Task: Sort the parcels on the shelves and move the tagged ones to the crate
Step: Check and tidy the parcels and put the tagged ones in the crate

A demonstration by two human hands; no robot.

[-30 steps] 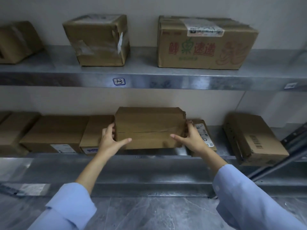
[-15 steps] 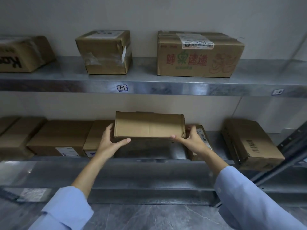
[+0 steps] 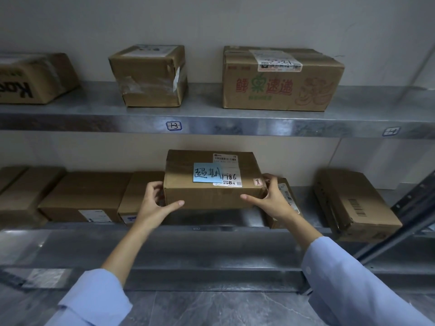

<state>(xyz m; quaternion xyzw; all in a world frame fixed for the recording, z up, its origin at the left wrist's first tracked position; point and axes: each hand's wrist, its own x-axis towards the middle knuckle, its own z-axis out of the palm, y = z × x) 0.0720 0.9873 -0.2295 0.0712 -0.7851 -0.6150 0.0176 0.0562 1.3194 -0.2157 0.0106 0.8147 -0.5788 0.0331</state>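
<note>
Parcel (image 3: 211,196) is gripped at both ends: left hand (image 3: 155,203) and right hand (image 3: 273,201) each clamp it, so its top with the blue note (image 3: 207,172) tilts toward the eyes for reading. It hangs just above the lower shelf (image 3: 211,222), between other boxes (image 3: 84,196). The upper shelf (image 3: 235,123) lies beyond.

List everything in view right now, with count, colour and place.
Brown cardboard parcel with blue paper tag: one, held over the lower shelf, tag and white label facing the camera.
Upper-shelf cardboard boxes: three, brown; black-printed box left, taped box middle, red-and-green-printed box right.
Lower-shelf cardboard boxes: at least five, brown; left group of three, right pair.
Grey metal shelves: two, against the wall.
Small white shelf labels: two, upper shelf's front edge.
Grey stone floor: one, below the shelves.
Hands: two, left hand and right hand, gripping the parcel's ends; light blue sleeves.
</note>
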